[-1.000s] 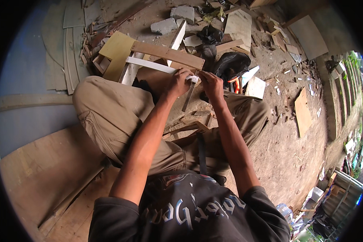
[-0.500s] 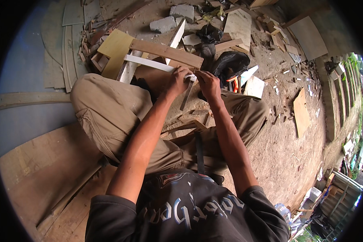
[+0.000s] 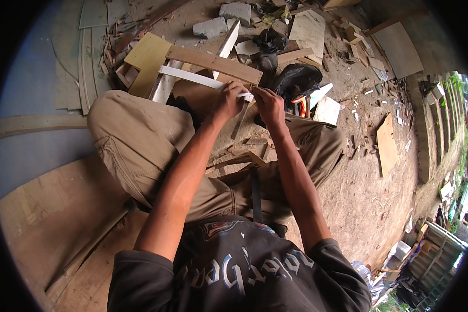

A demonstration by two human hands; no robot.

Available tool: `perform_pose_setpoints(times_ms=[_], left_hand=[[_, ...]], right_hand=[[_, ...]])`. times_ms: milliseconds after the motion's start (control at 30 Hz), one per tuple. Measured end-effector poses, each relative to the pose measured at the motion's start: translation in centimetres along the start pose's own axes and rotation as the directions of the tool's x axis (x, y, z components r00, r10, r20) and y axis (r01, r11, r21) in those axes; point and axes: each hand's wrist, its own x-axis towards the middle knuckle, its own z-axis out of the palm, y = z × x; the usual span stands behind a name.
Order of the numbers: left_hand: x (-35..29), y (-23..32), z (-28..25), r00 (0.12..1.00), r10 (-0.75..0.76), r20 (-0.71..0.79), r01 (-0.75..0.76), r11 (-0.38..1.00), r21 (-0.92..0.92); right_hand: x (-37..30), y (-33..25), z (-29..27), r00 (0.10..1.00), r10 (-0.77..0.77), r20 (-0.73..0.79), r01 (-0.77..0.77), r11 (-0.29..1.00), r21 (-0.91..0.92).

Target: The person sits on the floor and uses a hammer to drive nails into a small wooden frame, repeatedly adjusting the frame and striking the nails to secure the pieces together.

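Observation:
A white-faced wooden strip [image 3: 190, 76] slants from the upper left down to the space between my hands. My left hand [image 3: 230, 101] is closed around it close to its right end. My right hand [image 3: 269, 106] is beside that end, fingertips pinched together; what they hold is hidden. From the white end, between the hands, a thin dark strip [image 3: 238, 124] hangs toward my lap; how the two are joined cannot be made out. Just beyond the white strip, a brown wooden board [image 3: 213, 63] lies across a white-edged wooden piece [image 3: 165, 83].
A yellowish board [image 3: 150, 58] and grey blocks [image 3: 210, 28] lie at the back. Right of my hands are a black bag [image 3: 299, 79] and something orange [image 3: 302, 106]. Wood scraps litter the ground, with a loose plywood piece [image 3: 386, 145] at right. My bent knees flank the work.
The white strip's far-left end has dropped slightly, and its near end shows a bit more between my hands. Both hands keep nearly the same place and grip.

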Motion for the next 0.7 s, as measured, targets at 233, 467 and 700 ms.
perform_pose_setpoints(times_ms=[233, 467, 700], left_hand=[[0.01, 0.06, -0.02, 1.0, 0.015, -0.019, -0.015, 1.0, 0.009], [-0.05, 0.12, -0.1, 1.0, -0.014, -0.002, 0.014, 1.0, -0.004], [0.1, 0.38, -0.15, 1.0, -0.025, 0.009, 0.025, 1.0, 0.007]], right_hand=[[0.06, -0.15, -0.23, 1.0, -0.002, 0.002, 0.002, 1.0, 0.0], [0.02, -0.17, -0.18, 1.0, 0.003, 0.017, -0.002, 1.0, -0.025], [-0.02, 0.14, 0.1, 0.999, -0.035, -0.024, 0.035, 0.999, -0.008]])
